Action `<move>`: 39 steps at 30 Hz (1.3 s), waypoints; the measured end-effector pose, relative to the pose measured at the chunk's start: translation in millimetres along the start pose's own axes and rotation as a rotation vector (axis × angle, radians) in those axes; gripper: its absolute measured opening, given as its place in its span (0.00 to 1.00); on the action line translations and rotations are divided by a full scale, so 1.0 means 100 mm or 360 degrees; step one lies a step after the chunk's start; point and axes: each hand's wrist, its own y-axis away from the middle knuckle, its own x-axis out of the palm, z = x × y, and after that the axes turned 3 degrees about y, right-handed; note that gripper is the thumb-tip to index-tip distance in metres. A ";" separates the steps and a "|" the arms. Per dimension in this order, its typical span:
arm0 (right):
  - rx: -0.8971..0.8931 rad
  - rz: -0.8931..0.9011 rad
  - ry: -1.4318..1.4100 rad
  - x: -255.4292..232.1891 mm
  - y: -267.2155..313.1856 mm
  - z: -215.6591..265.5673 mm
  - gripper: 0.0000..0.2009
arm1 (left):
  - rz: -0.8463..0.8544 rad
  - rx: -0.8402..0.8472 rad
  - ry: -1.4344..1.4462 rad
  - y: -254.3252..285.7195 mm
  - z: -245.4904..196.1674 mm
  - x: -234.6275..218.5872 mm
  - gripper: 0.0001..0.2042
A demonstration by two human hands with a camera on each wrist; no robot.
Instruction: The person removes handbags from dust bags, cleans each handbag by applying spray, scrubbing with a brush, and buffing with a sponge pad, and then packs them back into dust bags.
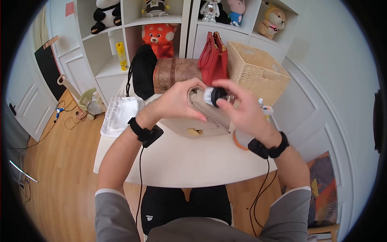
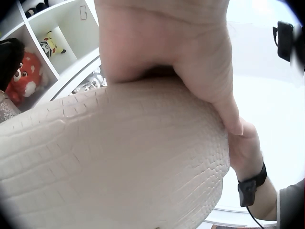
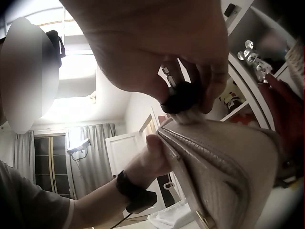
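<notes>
A beige crocodile-textured bag (image 1: 209, 117) with a gold clasp is tilted above the white table, its zipped top showing. My left hand (image 1: 179, 101) grips its upper left edge, thumb on the front side; in the left wrist view that hand (image 2: 167, 52) covers the bag's (image 2: 109, 157) rim. Between my right hand's (image 1: 246, 107) fingers and thumb is a round black-handled brush (image 1: 217, 96) with white bristles. In the right wrist view the right hand (image 3: 162, 47) pinches the brush (image 3: 183, 98), its bristles against the bag's (image 3: 228, 157) top corner.
Behind stand a brown trunk (image 1: 173, 72), a black pouch (image 1: 143, 72), a red handbag (image 1: 213, 60) and a wicker basket (image 1: 256, 74). White cloth (image 1: 121, 117) lies at the table's left. An orange-rimmed container (image 1: 242, 139) sits right of the bag, beside small bottles (image 1: 261, 103).
</notes>
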 end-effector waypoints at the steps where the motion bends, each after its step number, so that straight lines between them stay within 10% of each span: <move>1: 0.0009 0.0001 -0.0002 -0.01 -0.08 0.04 0.19 | 0.0005 0.0077 0.0083 -0.02 0.01 0.02 0.45; 5: -0.0202 -0.0148 -0.0254 0.10 -0.35 0.14 0.18 | -0.0031 0.0393 0.0213 -0.07 -0.08 0.10 0.41; 9: -0.0397 0.0112 0.0168 0.09 -0.36 0.16 0.16 | 0.0120 0.0064 0.0251 -0.04 0.03 0.05 0.40; 24: 0.0119 0.0583 0.0394 -0.35 0.52 -0.28 0.19 | -0.0122 0.0059 0.0239 0.15 0.35 -0.21 0.35; 26: 0.0128 0.1073 0.0781 -0.35 0.78 -0.59 0.23 | -0.0167 0.0017 0.0375 0.17 0.40 -0.24 0.36; 32: 0.0416 -0.0017 0.0122 -0.34 0.30 -0.38 0.15 | -0.0071 0.0108 0.0251 0.08 0.29 -0.15 0.38; 39: -0.0261 0.0013 0.0023 0.11 -0.41 0.09 0.15 | -0.0029 0.0357 0.0313 -0.15 0.17 0.07 0.42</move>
